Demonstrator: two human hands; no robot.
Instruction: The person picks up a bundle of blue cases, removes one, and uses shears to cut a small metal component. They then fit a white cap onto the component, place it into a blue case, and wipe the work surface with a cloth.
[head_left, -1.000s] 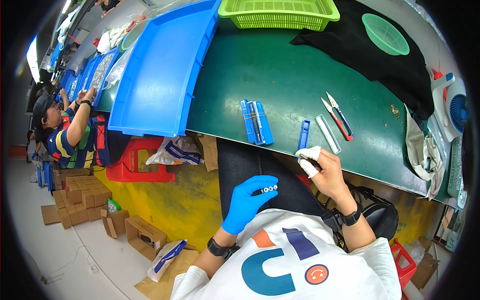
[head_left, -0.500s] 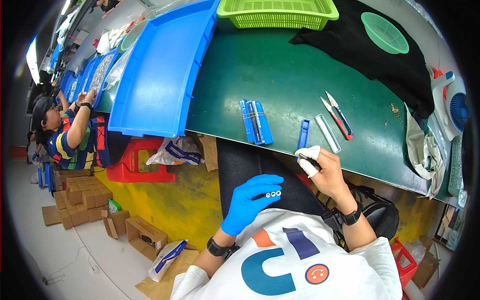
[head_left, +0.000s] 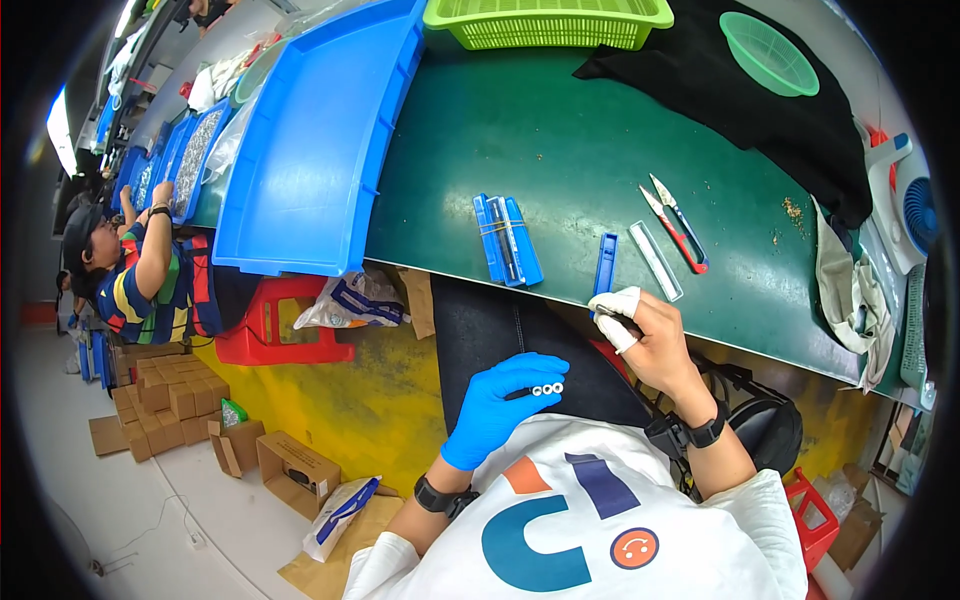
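My left hand [head_left: 497, 408], in a blue glove, is closed around three thin dark rods [head_left: 548, 389] whose round silver ends stick out past the fingers. Over the table's front edge, my right hand [head_left: 650, 335] wears white finger covers and pinches with thumb and fingertips. What it grips, something small and dark blue, is mostly hidden. Just beyond its fingertips lies a narrow blue case [head_left: 606, 264]. Beside that is a clear, narrow lid-like piece [head_left: 656, 261]. Farther left, a rubber band binds a bundle of blue cases [head_left: 507, 240].
Red-handled thread snips [head_left: 676, 226] lie on the green table [head_left: 480, 130]. A large blue tray [head_left: 315, 140] overhangs the edge at left. At the back are a green basket [head_left: 550, 25], black cloth [head_left: 700, 100] and green bowl [head_left: 768, 55]. A co-worker [head_left: 140, 265] sits far left.
Both hands keep almost the same place and grip. The view has shifted slightly, and the co-worker's hands at the far trays have moved a little.
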